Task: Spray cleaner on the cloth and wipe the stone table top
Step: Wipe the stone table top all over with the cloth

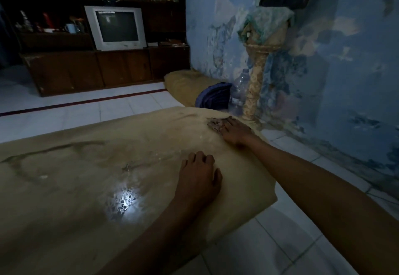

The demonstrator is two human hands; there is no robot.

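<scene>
The beige stone table top (86, 177) fills the lower left, wet in patches and shining near its middle. My right hand (234, 130) lies flat near the far right corner, pressing a small crumpled cloth (213, 123) onto the stone; part of the cloth is hidden under my fingers. My left hand (198, 177) rests on the top close to the right edge, fingers bent at the tips and holding nothing. No spray bottle is visible.
A stone pedestal (254, 84) with a greenish cloth on top stands by the blue wall beyond the table corner, with a clear plastic bottle (240, 88) and a dark blue bundle (213, 97) beside it. A wooden cabinet with a television (116, 28) stands at the back. White tiled floor (280, 220) surrounds the table.
</scene>
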